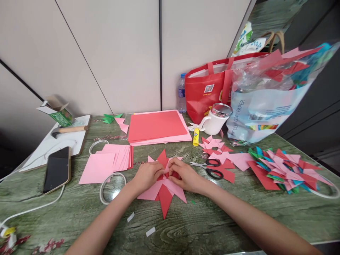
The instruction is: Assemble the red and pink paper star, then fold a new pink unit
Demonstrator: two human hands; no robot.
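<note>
A star-shaped piece of folded red and pink paper (164, 193) lies on the green table (212, 223) in front of me. My left hand (147, 175) rests on its left side with the fingers curled and pinching a flap near the middle. My right hand (186, 175) presses on the right side, its fingers bent and closed on the paper at the same spot. The two hands meet over the star's centre, which they hide.
Black-handled scissors (209, 168) lie just right of my hands. A fan of pink squares (111, 161), a red paper stack (156, 126), a glue stick (196, 136), a white mug (216, 120), tape rings (111, 184), a phone (57, 169), folded coloured pieces (284, 170) and bags (255, 102) surround them.
</note>
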